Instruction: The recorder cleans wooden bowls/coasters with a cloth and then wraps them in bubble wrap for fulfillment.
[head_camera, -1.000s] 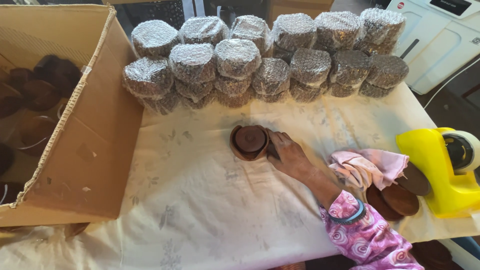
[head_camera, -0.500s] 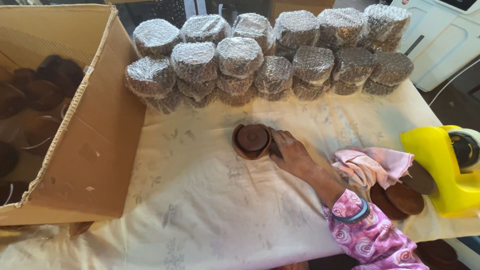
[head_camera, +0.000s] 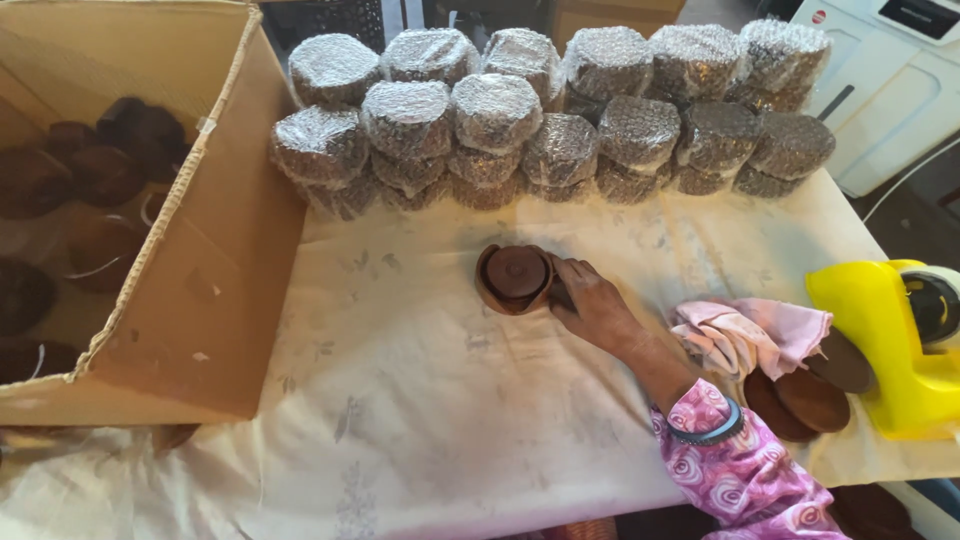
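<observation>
My right hand (head_camera: 596, 305) rests on the cloth-covered table (head_camera: 420, 420) with its fingers against the right side of a stack of small brown clay cups (head_camera: 515, 277), gripping it. The stack stands upright in the middle of the table, one cup nested in another. My sleeve is pink with swirls, and a dark band sits at the wrist. My left hand is out of view.
A big open cardboard box (head_camera: 190, 260) with dark clay pieces fills the left. Several bubble-wrapped bundles (head_camera: 560, 110) are piled along the back. At right lie a pink cloth (head_camera: 750, 335), brown clay lids (head_camera: 805, 395) and a yellow tape dispenser (head_camera: 890, 335).
The view has shifted slightly. My right hand stays on the clay cup stack in the same place.
</observation>
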